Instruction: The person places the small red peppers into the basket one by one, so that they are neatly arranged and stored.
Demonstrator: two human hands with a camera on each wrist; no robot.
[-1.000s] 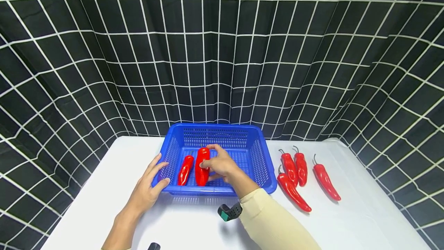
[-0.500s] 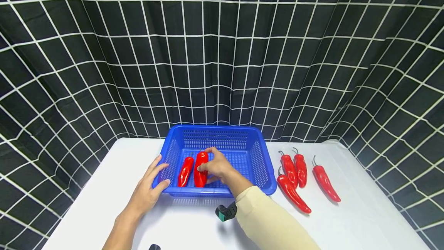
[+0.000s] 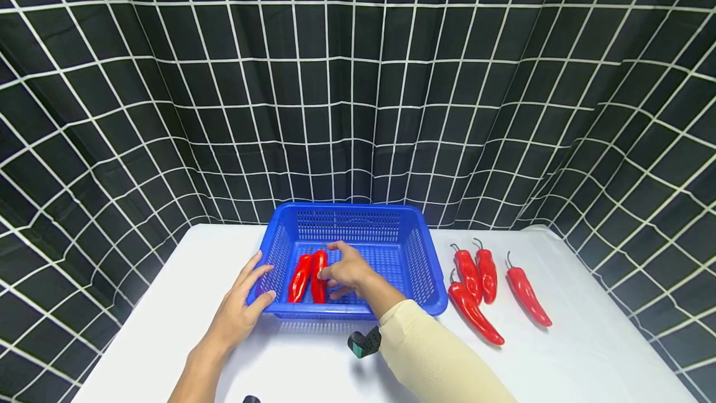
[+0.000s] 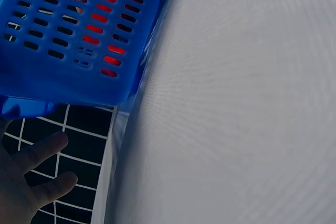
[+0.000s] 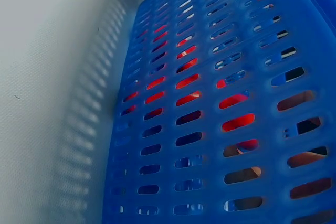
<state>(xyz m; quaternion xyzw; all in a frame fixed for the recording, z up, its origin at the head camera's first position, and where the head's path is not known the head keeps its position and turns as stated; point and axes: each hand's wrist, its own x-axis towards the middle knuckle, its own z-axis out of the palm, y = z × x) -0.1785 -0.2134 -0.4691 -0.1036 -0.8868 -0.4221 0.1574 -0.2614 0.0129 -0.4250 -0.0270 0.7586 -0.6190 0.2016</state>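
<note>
Two red chili peppers lie side by side in the left part of a blue slotted plastic basket: the left pepper leans slightly, the right pepper stands straighter. My right hand is inside the basket just right of that second pepper, fingers spread, thumb tip right at its side. At the basket's front-left corner, my left hand rests along the rim with relaxed fingers; some of its fingers show in the left wrist view. In the right wrist view the basket wall covers most of the right hand.
Several more red chili peppers lie on the white table right of the basket: a cluster with a front pepper, and a separate pepper farther right. A black cloth with white grid lines hangs behind and at both sides.
The right hand has lowered the second pepper onto the basket floor beside the first, and its fingers have loosened from it. The left hand has stayed at the rim.
</note>
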